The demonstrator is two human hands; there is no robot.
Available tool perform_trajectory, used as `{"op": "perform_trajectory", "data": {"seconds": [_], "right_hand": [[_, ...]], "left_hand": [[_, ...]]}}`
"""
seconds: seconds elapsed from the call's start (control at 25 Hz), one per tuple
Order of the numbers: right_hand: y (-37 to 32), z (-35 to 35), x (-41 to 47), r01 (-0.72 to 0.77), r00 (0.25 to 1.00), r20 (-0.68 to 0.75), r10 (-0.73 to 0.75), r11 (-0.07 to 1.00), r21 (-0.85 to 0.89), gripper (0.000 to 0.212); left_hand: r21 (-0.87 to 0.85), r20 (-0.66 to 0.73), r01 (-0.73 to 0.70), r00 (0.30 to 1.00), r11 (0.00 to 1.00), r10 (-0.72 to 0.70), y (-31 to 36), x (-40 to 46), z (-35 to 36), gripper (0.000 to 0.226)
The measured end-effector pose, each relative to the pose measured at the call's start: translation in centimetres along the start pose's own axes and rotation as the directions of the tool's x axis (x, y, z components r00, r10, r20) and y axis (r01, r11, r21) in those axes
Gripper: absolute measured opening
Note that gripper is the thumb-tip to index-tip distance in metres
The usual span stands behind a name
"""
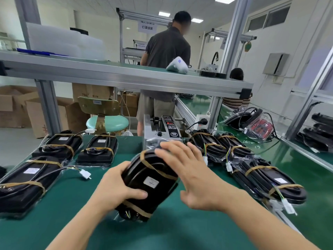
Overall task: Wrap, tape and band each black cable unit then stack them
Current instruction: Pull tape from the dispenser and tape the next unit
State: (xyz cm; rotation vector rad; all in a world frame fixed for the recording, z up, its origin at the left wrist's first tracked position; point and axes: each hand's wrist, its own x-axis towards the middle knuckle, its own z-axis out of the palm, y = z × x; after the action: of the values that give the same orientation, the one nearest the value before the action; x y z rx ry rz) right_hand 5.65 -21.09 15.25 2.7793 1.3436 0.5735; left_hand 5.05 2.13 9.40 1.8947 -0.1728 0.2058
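The left hand (117, 186) grips the black cable unit (149, 183) by its near left edge; the right hand (191, 175) is spread flat, maybe touching its right side, above bare green table (86, 199)

White walls, ceiling light panels (164, 14), aluminium-framed bench (126, 76), green stool (107, 123), cardboard boxes (16, 105).

Left hand (115, 188) grips banded cable unit (149, 183); right hand (194, 175) open beside.
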Motion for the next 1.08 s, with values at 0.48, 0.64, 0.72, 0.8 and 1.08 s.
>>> {"op": "perform_trajectory", "data": {"seconds": [0.48,0.64,0.72,0.8,1.08], "right_hand": [[-0.9,3.5,6.9,-0.307,0.868,0.211,0.449,0.152,0.94,0.02],[-1.2,3.8,9.1,-0.478,0.801,0.461,0.382,-0.055,0.877,0.011],[-1.1,3.8,9.8,-0.548,0.768,0.549,0.331,-0.106,0.83,0.015],[-0.9,4.2,9.7,-0.565,0.756,0.58,0.303,-0.144,0.812,0.016],[1.3,8.2,7.2,-0.369,0.467,0.667,0.581,-0.557,0.744,0.006]], "left_hand": [[-0.472,-0.285,-0.035,0.951,0.881,-0.115,-4.1,-3.3,2.8,0.067],[-0.061,-0.353,-0.199,0.921,0.978,0.166,-1.7,-3.6,1.1,0.109],[0.268,-0.248,-0.383,0.859,0.884,0.447,-0.7,-2.8,-0.3,0.105],[0.157,-0.098,-0.395,0.906,0.905,0.412,0.3,-2.4,-1.1,0.086],[-0.058,-0.064,-0.321,0.946,0.945,0.317,-0.8,-3.0,-0.9,0.088]]}}
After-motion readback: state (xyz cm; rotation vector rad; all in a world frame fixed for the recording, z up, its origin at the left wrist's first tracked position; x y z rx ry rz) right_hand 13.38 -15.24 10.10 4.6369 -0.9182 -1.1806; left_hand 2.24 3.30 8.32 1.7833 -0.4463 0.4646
